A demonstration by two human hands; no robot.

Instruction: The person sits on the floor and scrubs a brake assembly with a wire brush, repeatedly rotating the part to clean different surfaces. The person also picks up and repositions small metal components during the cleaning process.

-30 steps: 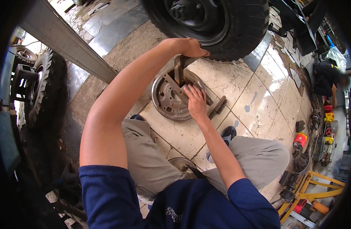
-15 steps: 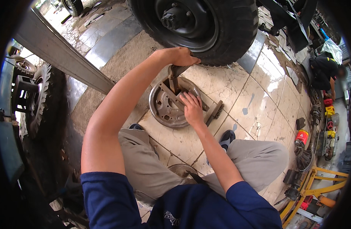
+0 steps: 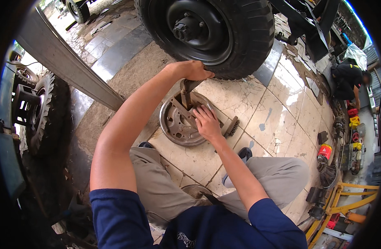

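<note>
A round, worn metal plate with several holes, resembling a brake backing plate, lies on the tiles in front of my feet. Over it stands a rusty metal piece, its top held under the curled fingers of my left hand. A flat metal bar slants across the plate toward my right hand. The fingers of that hand are stretched out and rest on the plate's right side, by the bar's lower end. What lies beneath the palm is hidden. Just right of it is a wire brush with dark bristles.
A big black wheel stands right beyond my left hand. At left a grey metal post slants down, with another tyre behind it. Along the right are a red can, a yellow frame and a crouching person.
The whole view has shifted slightly. My left hand stays on the top of the rusty metal piece, and my right hand stays on the plate with little change in its fingers.
</note>
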